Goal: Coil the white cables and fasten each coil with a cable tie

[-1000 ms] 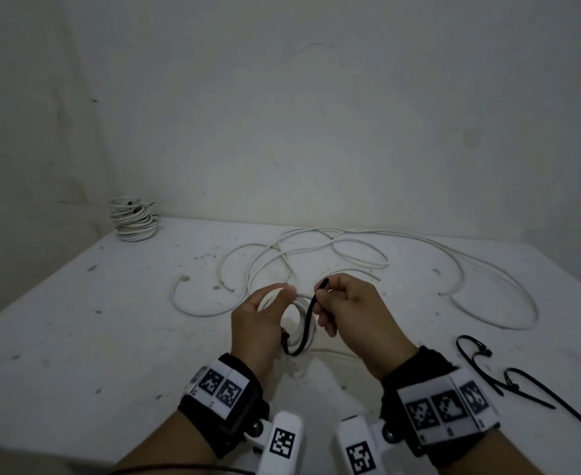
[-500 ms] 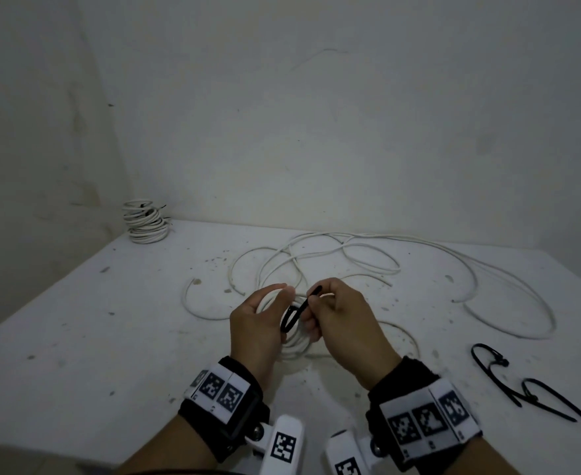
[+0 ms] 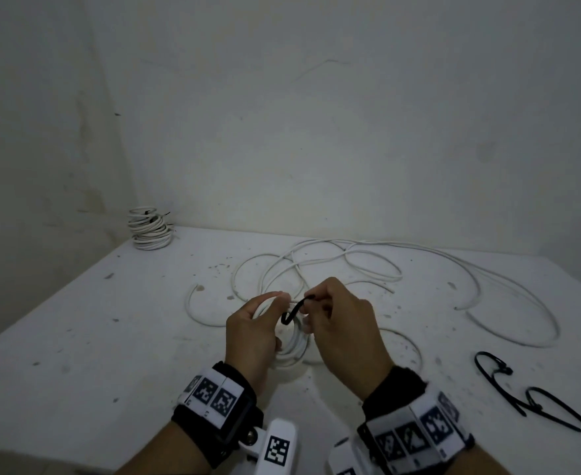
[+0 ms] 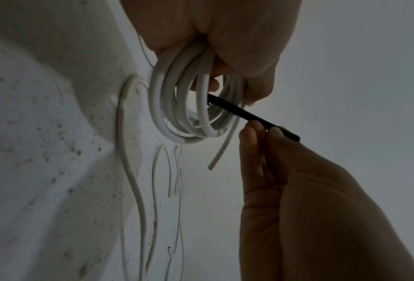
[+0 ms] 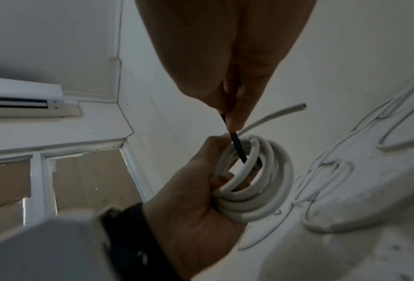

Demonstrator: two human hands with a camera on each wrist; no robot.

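1. Coil (image 3: 290,344) sits above the table, gripped in our left hand (image 3: 249,337); a slackening grip could let the loops spring apart.
2. Cable tie (image 3: 294,308) (black, through the coil) is pinched by our right hand (image 3: 342,332); it could slip back out.

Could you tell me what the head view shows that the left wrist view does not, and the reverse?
Only the head view shows the finished coil stack in the table's far left corner, the spare black ties at the right, and both wrist bands. Only the left wrist view shows the coil's loose cut end hanging free and the tie passing through the coil's middle. Both show the left hand gripping the white coil, the right hand pinching the black cable tie, and loose cable on the table.
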